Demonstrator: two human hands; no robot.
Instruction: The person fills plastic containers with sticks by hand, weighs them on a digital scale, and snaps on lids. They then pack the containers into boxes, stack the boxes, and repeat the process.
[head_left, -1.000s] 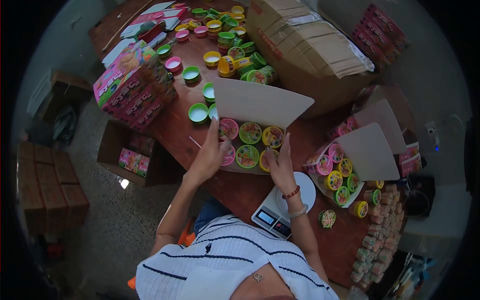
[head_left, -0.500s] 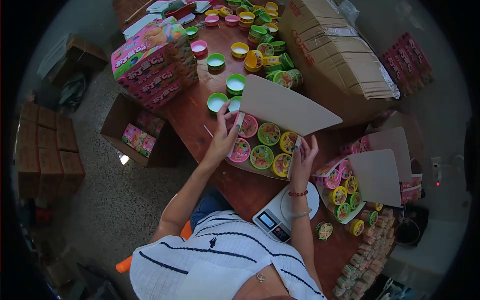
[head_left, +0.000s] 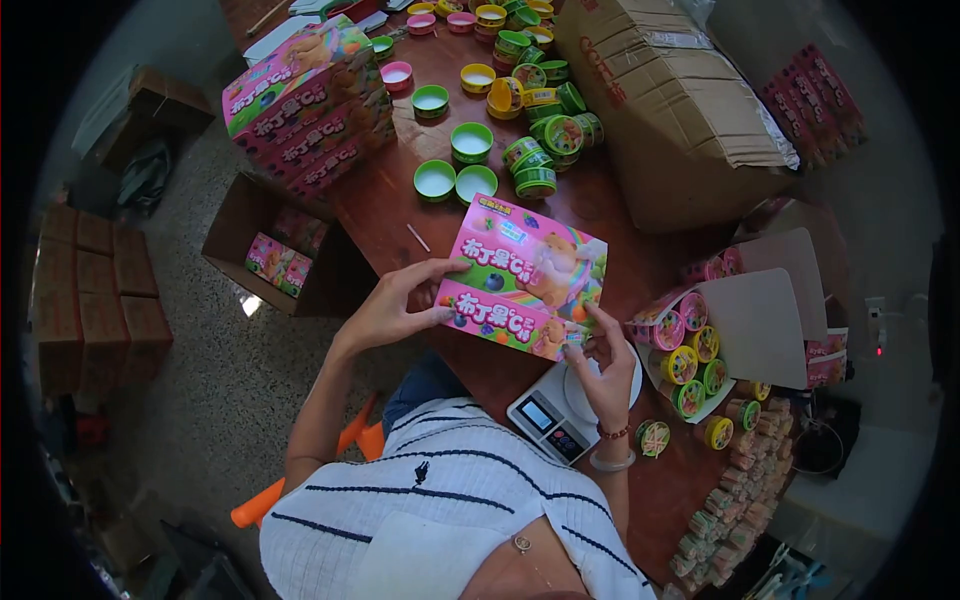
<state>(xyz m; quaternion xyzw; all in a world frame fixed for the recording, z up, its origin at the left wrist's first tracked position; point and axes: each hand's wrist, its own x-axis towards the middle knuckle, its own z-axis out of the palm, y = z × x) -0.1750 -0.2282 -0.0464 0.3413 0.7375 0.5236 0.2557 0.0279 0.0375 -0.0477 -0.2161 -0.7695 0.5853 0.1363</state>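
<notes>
Our pink box (head_left: 525, 265) is shut above the near desk (head_left: 400, 225), fingers of our left hand (head_left: 393, 305) and right hand (head_left: 612, 380) gripping its sides. At right, 2 open boxes (head_left: 755, 325) hold tubs, lids up; loose tubs (head_left: 471, 145) sit farther off.

The reddish-brown counter (head_left: 378, 225) bears a stack of pink printed cardboard boxes (head_left: 310, 110), shallow round green tubs (head_left: 471, 142), a big brown cardboard carton (head_left: 665, 120), a white digital scale (head_left: 548, 425) and bundled pale sticks (head_left: 735, 490).
</notes>
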